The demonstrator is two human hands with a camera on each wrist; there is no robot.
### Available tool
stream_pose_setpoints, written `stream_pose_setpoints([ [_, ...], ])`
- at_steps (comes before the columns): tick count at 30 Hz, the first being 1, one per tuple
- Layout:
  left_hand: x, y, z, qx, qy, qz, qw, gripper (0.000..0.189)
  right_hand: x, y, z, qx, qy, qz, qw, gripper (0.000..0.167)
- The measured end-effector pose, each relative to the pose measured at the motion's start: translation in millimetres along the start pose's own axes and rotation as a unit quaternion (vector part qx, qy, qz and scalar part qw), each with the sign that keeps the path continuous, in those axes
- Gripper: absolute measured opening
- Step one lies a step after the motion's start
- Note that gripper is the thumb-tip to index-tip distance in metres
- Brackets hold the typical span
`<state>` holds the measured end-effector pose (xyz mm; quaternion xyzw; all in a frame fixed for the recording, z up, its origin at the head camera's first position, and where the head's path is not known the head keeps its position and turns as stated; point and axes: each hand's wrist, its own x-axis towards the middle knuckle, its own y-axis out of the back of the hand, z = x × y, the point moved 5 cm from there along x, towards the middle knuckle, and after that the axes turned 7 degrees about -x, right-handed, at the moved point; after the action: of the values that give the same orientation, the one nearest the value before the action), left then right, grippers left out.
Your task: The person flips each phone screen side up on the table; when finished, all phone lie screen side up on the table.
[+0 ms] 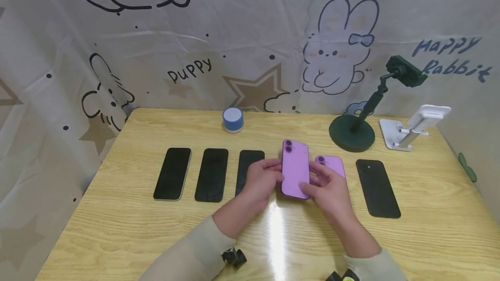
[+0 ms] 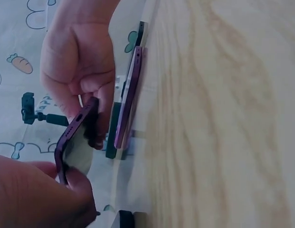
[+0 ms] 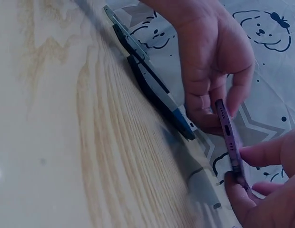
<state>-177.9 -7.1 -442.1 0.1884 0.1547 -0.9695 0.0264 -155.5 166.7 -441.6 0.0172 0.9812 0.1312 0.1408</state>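
A purple smartphone (image 1: pixel 295 170) is held up over the table by both hands, with its back and camera lenses towards the head camera. My left hand (image 1: pixel 261 181) pinches its left edge. On the opposite edge, my right hand (image 1: pixel 332 192) grips it, the thumb lying on the back. In the left wrist view the phone's bottom edge (image 2: pixel 73 123) with its port shows between the hands; the right wrist view also shows this phone (image 3: pixel 229 137) raised off the wood. A second purple phone (image 1: pixel 337 165) lies partly hidden under the right hand. Beside the left hand lies a black-faced phone (image 1: pixel 250 161), partly covered.
Two more dark-screened phones (image 1: pixel 173 173) lie at the left, and a black phone (image 1: pixel 378 188) lies at the right. Along the back stand a blue-and-white round container (image 1: pixel 233 119), a dark green stand (image 1: pixel 352 132) and a white folding phone stand (image 1: pixel 406 129). A printed cloth (image 1: pixel 242 25) hangs behind.
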Motion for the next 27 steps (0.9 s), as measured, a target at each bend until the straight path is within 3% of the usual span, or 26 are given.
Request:
stream_pose_setpoints([
  [6, -2.0, -5.1, 5.0, -0.016, 0.006, -0.053, 0.9985, 0.031, -4.1, -5, -1, 0.012, 0.028, -0.04, 0.9987, 0.063],
  [15, -4.8, -9.9, 11.4, -0.066, 0.018, -0.131, 0.989, 0.026, -7.3, -11, -6, 0.044, 0.073, -0.084, 0.9928, 0.064],
  [22, -4.2, -12.0, 14.4, 0.028, -0.025, -0.131, 0.9907, 0.026, -15.1, -11, -13, 0.097, 0.089, -0.084, 0.9877, 0.059],
  [27, -3.9, -10.4, 15.6, 0.14, -0.066, -0.106, 0.9821, 0.028, -18.0, -9, -12, 0.136, 0.115, -0.119, 0.9769, 0.056],
])
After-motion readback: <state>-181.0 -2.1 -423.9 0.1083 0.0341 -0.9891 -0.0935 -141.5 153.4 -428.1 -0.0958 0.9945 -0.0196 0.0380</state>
